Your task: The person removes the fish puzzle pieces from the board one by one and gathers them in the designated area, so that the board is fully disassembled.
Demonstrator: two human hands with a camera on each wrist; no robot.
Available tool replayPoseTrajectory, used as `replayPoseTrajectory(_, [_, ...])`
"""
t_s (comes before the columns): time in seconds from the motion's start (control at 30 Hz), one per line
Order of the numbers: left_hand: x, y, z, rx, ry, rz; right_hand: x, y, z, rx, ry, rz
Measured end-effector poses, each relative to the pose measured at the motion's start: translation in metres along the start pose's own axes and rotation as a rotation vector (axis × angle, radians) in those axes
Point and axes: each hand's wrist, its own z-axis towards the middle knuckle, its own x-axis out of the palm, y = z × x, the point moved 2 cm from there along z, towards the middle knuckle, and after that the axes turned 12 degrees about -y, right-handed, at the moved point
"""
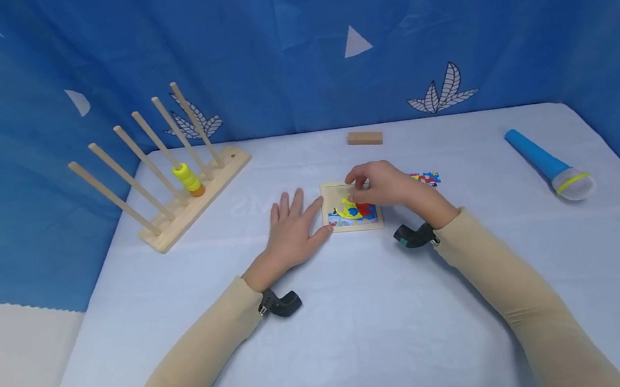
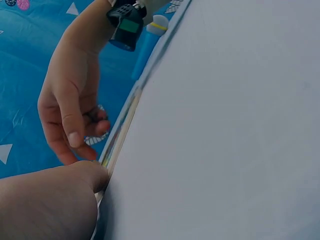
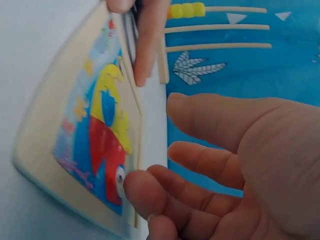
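We see the left hand [image 1: 290,236], fingers spread, touching the left edge of the wooden jigsaw puzzle [image 1: 356,227]; the right hand [image 1: 380,185] curves loosely over it, thumb apart. The tablecloth's [image 1: 360,316] faint lettering [image 1: 250,206] we can't quite read.

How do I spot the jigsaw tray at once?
On the table, look between the pegged stand and toy microphone. Beside the left hand, partly beneath the right hand, lies the jigsaw tray: a square wooden frame sets it apart from the loose pieces.
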Motion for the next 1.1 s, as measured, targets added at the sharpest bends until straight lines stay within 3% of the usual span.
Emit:
replayPoseTrajectory(0.17, [0.001, 0.000, 0.000, 0.011, -0.006, 0.004, 0.009, 0.005, -0.003, 0.023, 0.028, -0.039])
replayPoseTrajectory(0.4, [0.000, 0.000, 0.000, 0.009, -0.005, -0.006, 0.018, 0.011, -0.004, -0.007, 0.011, -0.099])
replayPoseTrajectory(1.1, [0.001, 0.001, 0.000, 0.010, -0.010, -0.005, 0.020, 0.011, -0.008, -0.053, 0.004, -0.095])
